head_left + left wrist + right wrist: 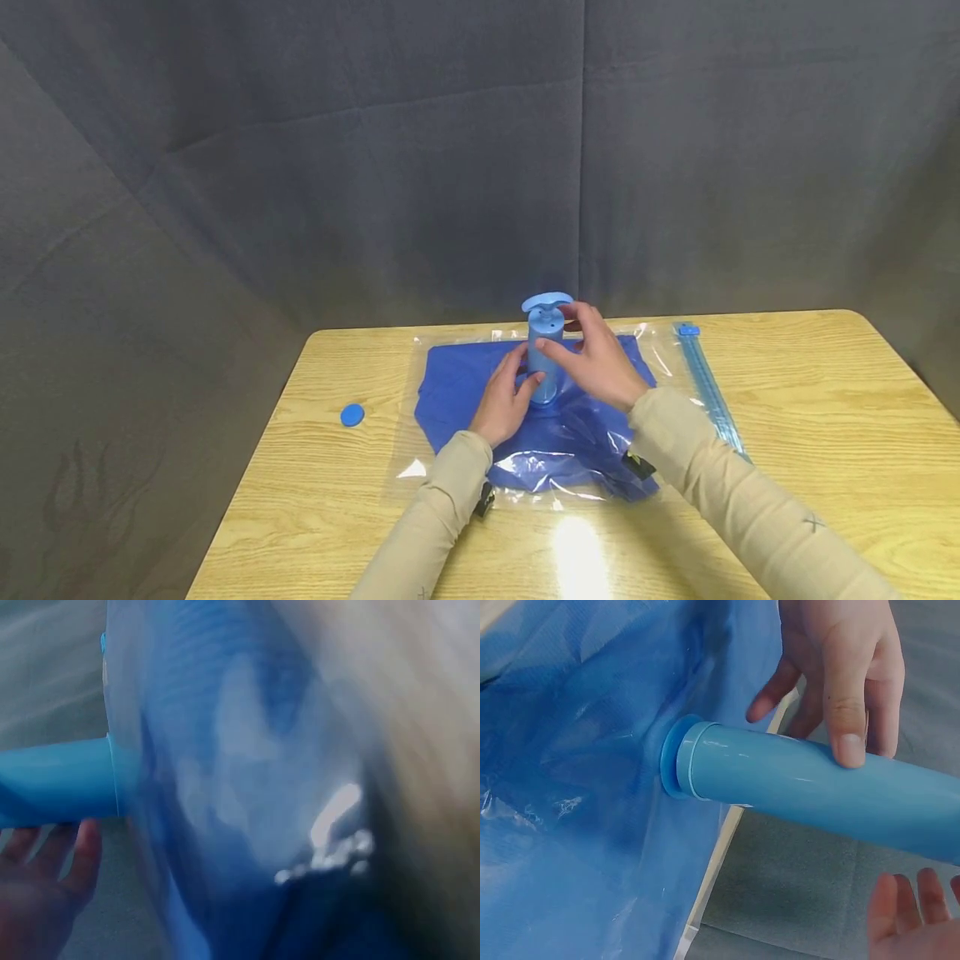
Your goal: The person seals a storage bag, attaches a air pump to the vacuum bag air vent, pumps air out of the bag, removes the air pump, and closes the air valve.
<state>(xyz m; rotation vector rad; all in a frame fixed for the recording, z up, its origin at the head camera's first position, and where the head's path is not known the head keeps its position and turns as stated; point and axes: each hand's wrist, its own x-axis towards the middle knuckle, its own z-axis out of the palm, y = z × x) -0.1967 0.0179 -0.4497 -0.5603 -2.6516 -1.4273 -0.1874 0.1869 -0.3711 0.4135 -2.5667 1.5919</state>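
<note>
A light blue hand pump [551,379] stands upright on the round valve [673,755] of a clear plastic bag [411,433] holding blue fabric [453,383]. My left hand [504,404] holds the pump's side; in the right wrist view its thumb [847,739] rests on the barrel. My right hand [596,358] is raised by the top of the pump, below its wide handle [546,298]. The right wrist view shows the right fingers [885,900] spread and apart from the barrel. Left fingertips [86,840] meet the barrel's side in the left wrist view.
A round blue cap [352,415] lies on the wooden table [315,483] left of the bag. Along the bag's right edge runs a blue zip strip [708,379] with a slider [688,330] at its far end. A grey curtain [450,167] hangs behind.
</note>
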